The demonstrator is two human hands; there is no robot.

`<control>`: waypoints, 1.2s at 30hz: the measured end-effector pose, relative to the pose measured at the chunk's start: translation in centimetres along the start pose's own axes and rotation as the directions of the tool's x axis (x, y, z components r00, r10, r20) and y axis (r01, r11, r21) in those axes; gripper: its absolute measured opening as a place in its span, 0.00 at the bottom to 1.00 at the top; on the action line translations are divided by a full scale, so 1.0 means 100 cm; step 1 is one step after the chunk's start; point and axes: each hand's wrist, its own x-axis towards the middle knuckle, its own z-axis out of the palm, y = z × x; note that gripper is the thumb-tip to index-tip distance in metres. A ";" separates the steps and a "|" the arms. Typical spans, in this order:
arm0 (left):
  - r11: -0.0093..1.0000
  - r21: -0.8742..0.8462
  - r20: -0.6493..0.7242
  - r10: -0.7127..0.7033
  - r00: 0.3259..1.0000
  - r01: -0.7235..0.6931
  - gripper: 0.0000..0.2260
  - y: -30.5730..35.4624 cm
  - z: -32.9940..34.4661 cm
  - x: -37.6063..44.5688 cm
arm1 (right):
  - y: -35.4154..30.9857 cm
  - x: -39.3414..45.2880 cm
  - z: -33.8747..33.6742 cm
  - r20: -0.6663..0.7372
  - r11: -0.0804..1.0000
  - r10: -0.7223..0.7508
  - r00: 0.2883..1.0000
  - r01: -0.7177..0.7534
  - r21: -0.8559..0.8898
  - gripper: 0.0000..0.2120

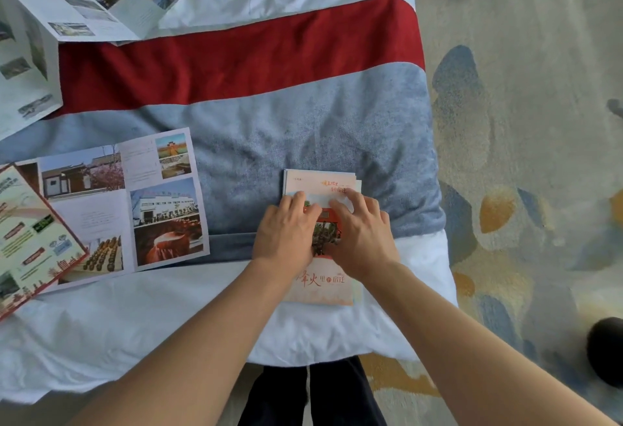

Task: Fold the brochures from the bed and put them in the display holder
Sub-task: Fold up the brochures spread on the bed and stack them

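While palms-down, both hands [323, 233] press folded brochure [320, 285].

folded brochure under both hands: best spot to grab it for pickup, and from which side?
Probably the near short edge of the folded brochure. It lies flat on the soft bedding with its long axis running away from the person, and the left hand and right hand press its middle. The near end is uncovered, so a thumb-over, fingers-under pinch from the person's side looks easiest.
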 end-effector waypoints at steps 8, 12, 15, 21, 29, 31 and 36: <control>0.999 -0.043 -0.011 0.003 1.000 -0.003 0.21 0.003 0.001 0.001 | -0.001 0.025 -0.012 -0.063 0.998 0.068 0.996 -0.069 -0.005 0.22; 0.998 -0.057 -0.008 0.008 1.000 -0.008 0.21 0.003 0.004 0.002 | -0.007 0.025 -0.008 -0.062 0.994 0.096 0.993 -0.098 -0.036 0.21; 0.995 -0.100 0.000 0.010 1.000 -0.010 0.21 -0.002 0.001 0.001 | -0.016 0.027 -0.015 -0.071 0.994 0.075 0.995 -0.081 -0.077 0.20; 0.946 -0.318 -0.056 -0.079 0.995 0.057 0.13 -0.030 -0.020 0.013 | -0.055 0.046 -0.032 -0.021 0.997 -0.072 0.997 0.072 0.003 0.15; 0.896 -0.391 -0.108 -0.270 0.957 0.209 0.15 -0.099 -0.043 -0.004 | -0.126 0.092 -0.030 0.056 0.960 -0.278 0.959 0.277 0.035 0.14; 0.887 -0.394 -0.128 -0.313 0.941 0.242 0.15 -0.119 -0.045 -0.013 | -0.149 0.100 -0.026 0.065 0.947 -0.321 0.945 0.321 0.014 0.14; 0.839 -0.415 -0.139 -0.439 0.888 0.350 0.20 -0.171 -0.045 -0.046 | -0.210 0.105 -0.012 0.096 0.913 -0.404 0.910 0.407 -0.019 0.18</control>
